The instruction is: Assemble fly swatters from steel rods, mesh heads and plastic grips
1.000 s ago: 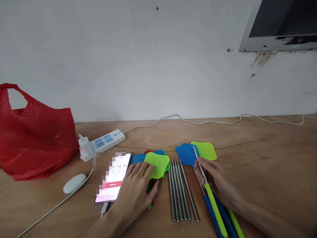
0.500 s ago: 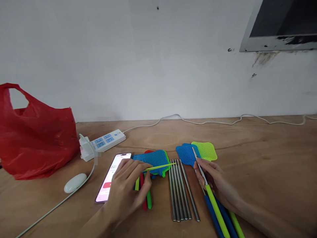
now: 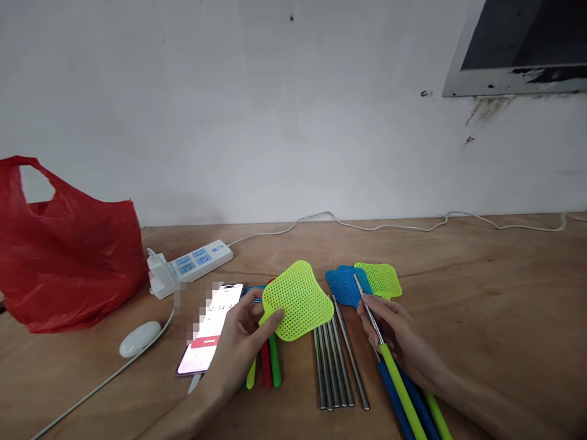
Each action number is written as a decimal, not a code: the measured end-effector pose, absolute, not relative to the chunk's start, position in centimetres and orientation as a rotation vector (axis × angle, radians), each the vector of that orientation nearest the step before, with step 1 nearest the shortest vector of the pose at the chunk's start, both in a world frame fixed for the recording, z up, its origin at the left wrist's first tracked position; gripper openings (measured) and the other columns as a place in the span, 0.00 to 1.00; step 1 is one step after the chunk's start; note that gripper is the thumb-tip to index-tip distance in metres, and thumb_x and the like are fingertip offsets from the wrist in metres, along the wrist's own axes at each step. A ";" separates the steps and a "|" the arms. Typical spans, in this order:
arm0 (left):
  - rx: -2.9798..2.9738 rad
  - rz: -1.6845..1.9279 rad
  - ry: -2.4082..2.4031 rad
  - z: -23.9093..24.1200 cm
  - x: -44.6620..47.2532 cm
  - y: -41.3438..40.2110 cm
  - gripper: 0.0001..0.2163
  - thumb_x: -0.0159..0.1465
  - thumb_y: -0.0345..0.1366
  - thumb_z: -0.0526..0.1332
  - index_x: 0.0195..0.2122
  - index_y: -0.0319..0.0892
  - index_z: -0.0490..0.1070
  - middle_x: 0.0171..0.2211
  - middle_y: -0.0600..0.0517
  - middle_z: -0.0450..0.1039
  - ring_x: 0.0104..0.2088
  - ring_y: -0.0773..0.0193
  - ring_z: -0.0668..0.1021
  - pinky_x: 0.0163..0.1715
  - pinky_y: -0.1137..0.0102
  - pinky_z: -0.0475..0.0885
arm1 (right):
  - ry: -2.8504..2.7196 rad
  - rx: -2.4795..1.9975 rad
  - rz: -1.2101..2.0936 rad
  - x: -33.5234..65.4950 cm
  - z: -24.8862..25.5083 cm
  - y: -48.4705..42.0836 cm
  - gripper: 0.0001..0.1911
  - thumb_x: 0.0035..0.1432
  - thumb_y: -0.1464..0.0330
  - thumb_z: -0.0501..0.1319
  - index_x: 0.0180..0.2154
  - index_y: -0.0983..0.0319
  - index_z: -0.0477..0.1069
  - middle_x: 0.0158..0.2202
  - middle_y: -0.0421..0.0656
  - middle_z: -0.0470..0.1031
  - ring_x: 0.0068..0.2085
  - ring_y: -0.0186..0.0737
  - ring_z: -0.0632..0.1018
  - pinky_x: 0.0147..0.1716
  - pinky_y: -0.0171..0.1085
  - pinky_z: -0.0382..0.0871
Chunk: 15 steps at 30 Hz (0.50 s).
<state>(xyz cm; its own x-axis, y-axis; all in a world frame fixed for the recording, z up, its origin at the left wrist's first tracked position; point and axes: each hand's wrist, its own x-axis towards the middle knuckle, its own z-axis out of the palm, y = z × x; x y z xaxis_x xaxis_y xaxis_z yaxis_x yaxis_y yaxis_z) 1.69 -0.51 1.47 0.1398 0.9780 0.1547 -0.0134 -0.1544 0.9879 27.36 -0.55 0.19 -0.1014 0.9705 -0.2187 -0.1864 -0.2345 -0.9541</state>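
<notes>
My left hand (image 3: pixel 245 333) pinches a yellow-green fly swatter head (image 3: pixel 298 299) by its neck, its perforated face turned toward me. Between the fingers of my right hand (image 3: pixel 389 330) is a metal rod with a yellow-green grip (image 3: pixel 402 391), its bare tip pointing up and away. Just below the swatter head, several metal rods (image 3: pixel 334 366) lie side by side. Beside my right hand are blue swatter heads (image 3: pixel 343 286) and another yellow-green head (image 3: pixel 380 278), with blue handles (image 3: pixel 394 397) under the held grip. Red and green handle pieces (image 3: pixel 270 363) lie beneath my left hand.
A phone (image 3: pixel 220 324) with a lit timer screen lies left of my left hand. Farther left are a white power strip (image 3: pixel 197 261), a white oval device (image 3: pixel 140 339) with a cable, and a red plastic bag (image 3: pixel 68 256). A thin cord (image 3: pixel 394 227) runs along the wall.
My left hand has turned the yellow-green swatter head from edge-on to face-on, so it covers the blue head behind. My right hand and its rod stay nearly still.
</notes>
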 end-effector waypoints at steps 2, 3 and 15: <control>1.326 1.204 1.028 1.4 1.7 -0.5 0.18 0.62 0.38 0.67 0.50 0.43 0.65 0.42 0.49 0.80 0.41 0.56 0.82 0.42 0.63 0.77 | -0.997 -1.173 1.523 27.4 0.2 -0.6 0.23 0.53 0.46 0.64 0.30 0.60 0.70 0.15 0.33 0.63 0.17 0.27 0.57 0.15 0.30 0.43; 1.307 1.196 1.040 1.3 1.7 -0.5 0.22 0.61 0.38 0.67 0.54 0.43 0.63 0.44 0.48 0.80 0.43 0.54 0.82 0.43 0.61 0.77 | -0.992 -1.166 1.522 27.3 0.3 -0.6 0.22 0.53 0.47 0.65 0.30 0.60 0.70 0.15 0.33 0.63 0.17 0.27 0.57 0.15 0.30 0.43; 1.111 1.124 0.941 1.3 2.2 -0.7 0.15 0.65 0.41 0.65 0.51 0.43 0.74 0.45 0.45 0.80 0.47 0.50 0.81 0.45 0.59 0.78 | -0.959 -0.999 1.597 27.3 -0.2 0.0 0.23 0.50 0.49 0.68 0.25 0.63 0.72 0.08 0.29 0.52 0.13 0.24 0.47 0.11 0.29 0.42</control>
